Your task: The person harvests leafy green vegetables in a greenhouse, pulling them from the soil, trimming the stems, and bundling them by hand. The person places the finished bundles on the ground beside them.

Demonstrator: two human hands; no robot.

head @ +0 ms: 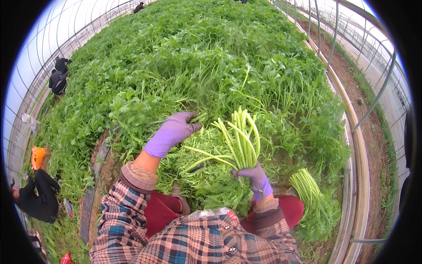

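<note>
My right hand [257, 180], in a purple glove, grips a bunch of leafy greens [243, 142]. Its pale cut stems point up and away from me, with the leaves hanging below the fist. A few stems splay out to the left. My left hand [174, 132], gloved the same way, is apart from the bunch and pinches a short green stalk [199, 117] between thumb and fingers. Loose leaves and stems [201, 145] lie on the ground beneath both hands. Among them is a small dark object [196, 168], too covered to identify.
A second bunch of cut greens [306, 188] lies by my right knee. Growing greens [197, 66] fill the bed ahead. Wooden boards [354, 158] and metal hoops [379, 95] edge the right side. A crouching person [36, 201] and an orange bag [38, 157] are at left; other people work farther off.
</note>
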